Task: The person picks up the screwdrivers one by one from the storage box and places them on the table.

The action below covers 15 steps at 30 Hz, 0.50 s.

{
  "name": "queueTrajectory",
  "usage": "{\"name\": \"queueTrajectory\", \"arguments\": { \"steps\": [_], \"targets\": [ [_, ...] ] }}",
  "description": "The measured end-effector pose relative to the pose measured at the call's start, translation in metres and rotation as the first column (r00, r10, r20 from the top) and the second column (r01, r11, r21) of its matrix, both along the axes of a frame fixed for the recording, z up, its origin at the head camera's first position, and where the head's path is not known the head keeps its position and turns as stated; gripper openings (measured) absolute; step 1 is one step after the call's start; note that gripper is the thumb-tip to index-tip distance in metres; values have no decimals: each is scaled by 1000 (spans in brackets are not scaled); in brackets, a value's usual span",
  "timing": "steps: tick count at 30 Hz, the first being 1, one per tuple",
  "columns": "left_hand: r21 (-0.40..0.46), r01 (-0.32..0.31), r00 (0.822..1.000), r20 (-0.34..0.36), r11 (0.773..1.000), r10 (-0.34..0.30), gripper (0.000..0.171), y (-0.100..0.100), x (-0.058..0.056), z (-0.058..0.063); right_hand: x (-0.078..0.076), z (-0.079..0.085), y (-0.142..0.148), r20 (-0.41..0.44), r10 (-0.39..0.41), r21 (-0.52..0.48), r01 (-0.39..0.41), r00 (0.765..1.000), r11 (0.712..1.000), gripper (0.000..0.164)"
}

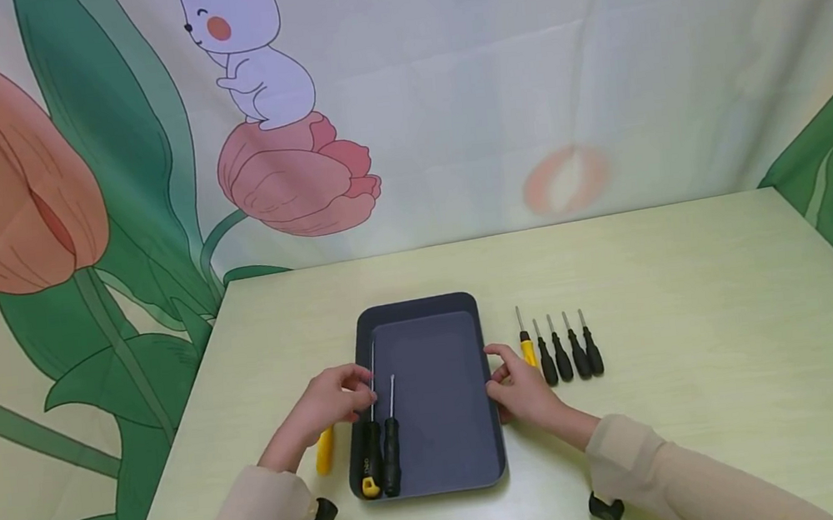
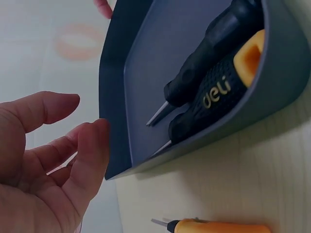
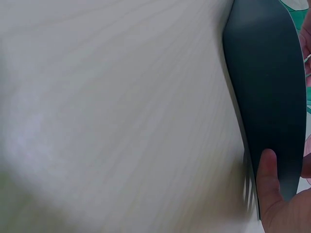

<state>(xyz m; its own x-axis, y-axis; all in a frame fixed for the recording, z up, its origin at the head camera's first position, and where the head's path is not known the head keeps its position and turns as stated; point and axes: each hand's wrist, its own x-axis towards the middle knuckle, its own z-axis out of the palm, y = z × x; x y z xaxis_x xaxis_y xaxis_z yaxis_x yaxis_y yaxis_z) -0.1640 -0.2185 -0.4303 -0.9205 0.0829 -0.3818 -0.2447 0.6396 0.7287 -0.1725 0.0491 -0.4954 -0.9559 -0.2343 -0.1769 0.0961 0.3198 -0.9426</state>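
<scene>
A dark grey tray (image 1: 442, 408) lies on the table with two screwdrivers along its left side. One is a black screwdriver (image 1: 392, 455); the other, a deli screwdriver (image 2: 216, 92), has a black handle with a yellow end. My left hand (image 1: 334, 399) is over the tray's left rim, fingers loosely bent, with a gap between thumb and fingers and nothing held. On the tray's right wall, my right hand (image 1: 522, 388) grips the edge, thumb (image 3: 268, 177) against the outer face. Left of the tray, partly behind the left wrist, lies a yellow-handled screwdriver (image 1: 325, 450).
Right of the tray, a yellow-and-black screwdriver (image 1: 526, 348) and several small black screwdrivers (image 1: 563, 363) lie in a row, tips pointing away. A printed curtain (image 1: 447, 106) hangs behind the table's (image 1: 696, 350) far edge.
</scene>
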Motion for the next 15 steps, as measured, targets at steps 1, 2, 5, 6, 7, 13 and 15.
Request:
{"name": "queueTrajectory", "arguments": {
  "steps": [1, 2, 5, 6, 7, 13, 15],
  "targets": [
    [0, 5, 1000, 6, 1000, -5, 33, 1, 0, -2, 0, 0, 0, -2, 1, -1, -1, 1000, 1000, 52],
    [-8, 8, 1000, 13, 1000, -8, 33, 3, 1, -3, 0, 0, 0, -3, 1, -4, -1, 1000, 1000, 52],
    [-18, 21, 999, 33, 1000, -21, 34, 8, 3, -4, 0, -2, 0, -6, -2, -5, 2, 1000, 1000, 52],
    [-23, 26, 999, 40, 999, -25, 33, 10, 4, -5, 0, -2, 0, -7, -4, -4, 4, 1000, 1000, 52],
    [-27, 28, 999, 48, 999, -27, 33, 11, 4, -6, 0, -2, 0, -7, -5, -2, 5, 1000, 1000, 52],
    [-73, 47, 996, 75, 996, -42, 29, 18, 7, -9, 0, -3, 1, -2, -7, 0, 7, 1000, 1000, 53],
    [-98, 59, 996, 65, 993, -53, 28, 20, 8, -11, 0, -3, 1, -1, -7, 0, 7, 1000, 1000, 53]
  ]
}}
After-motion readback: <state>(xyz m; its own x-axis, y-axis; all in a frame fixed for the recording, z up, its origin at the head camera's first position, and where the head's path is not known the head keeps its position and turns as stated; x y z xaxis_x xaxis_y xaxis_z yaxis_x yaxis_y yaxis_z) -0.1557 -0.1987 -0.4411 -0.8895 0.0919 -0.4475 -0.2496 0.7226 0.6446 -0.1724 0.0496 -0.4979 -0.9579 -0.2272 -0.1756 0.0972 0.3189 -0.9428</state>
